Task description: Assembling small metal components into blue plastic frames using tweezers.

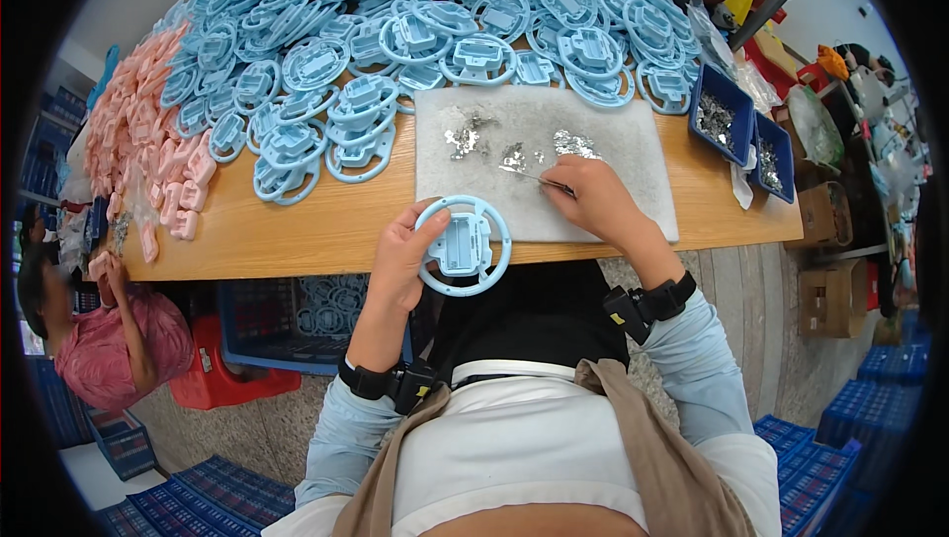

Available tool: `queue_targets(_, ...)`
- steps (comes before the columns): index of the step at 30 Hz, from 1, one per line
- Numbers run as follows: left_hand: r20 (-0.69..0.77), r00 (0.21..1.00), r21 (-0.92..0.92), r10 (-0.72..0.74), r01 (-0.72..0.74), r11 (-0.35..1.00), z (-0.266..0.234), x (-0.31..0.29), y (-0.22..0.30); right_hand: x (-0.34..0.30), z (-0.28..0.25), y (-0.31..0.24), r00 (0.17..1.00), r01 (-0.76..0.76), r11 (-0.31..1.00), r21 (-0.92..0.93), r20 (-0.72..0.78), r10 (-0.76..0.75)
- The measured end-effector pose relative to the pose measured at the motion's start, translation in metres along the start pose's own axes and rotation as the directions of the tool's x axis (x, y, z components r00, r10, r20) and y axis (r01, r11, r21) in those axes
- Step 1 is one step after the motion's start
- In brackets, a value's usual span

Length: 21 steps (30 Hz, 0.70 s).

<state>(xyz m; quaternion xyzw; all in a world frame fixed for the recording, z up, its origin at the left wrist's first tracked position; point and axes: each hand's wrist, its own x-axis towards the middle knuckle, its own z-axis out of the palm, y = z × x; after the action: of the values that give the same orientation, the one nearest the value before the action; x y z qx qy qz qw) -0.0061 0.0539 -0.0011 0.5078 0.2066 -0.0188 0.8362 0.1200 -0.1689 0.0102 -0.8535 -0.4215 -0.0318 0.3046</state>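
In my left hand is a light blue plastic toy steering wheel, gripped at its left rim, with the recessed middle facing up. It is held at the table's front edge. My right hand pinches a pair of tweezers, whose tips point left over a white foam mat. Close to the tips lies a small pile of shiny silver metal pieces. More silver pieces lie just beyond my right hand, and another patch is at the mat's left. Single pieces are too small to make out.
A big heap of blue wheel parts covers the table's back. Pink plastic parts lie at the left, where a co-worker in pink sits. Blue bins of small metal parts stand at the right. A blue crate is below the table.
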Motion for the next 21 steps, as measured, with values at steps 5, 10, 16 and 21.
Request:
queue_targets(5,0.009,1.000,0.021,-0.004,0.004,1.000,-0.003,0.002,-0.002,-0.007,-0.008,-0.004,0.960,-0.281,0.959,0.045,0.023,0.281)
queue_targets(10,0.013,1.000,0.021,0.000,-0.001,1.000,-0.001,0.003,0.000,-0.006,-0.007,-0.002,0.991,-0.132,0.990,0.048,0.002,0.132)
queue_targets(16,0.005,0.997,0.055,0.081,-0.081,0.995,0.014,-0.002,0.001,-0.003,0.001,0.000,0.997,-0.065,0.998,0.011,-0.034,0.066)
queue_targets(21,0.110,0.980,0.230,0.168,-0.189,0.955,0.037,-0.001,-0.002,0.006,-0.005,-0.044,0.945,-0.252,0.842,0.476,-0.068,0.321)
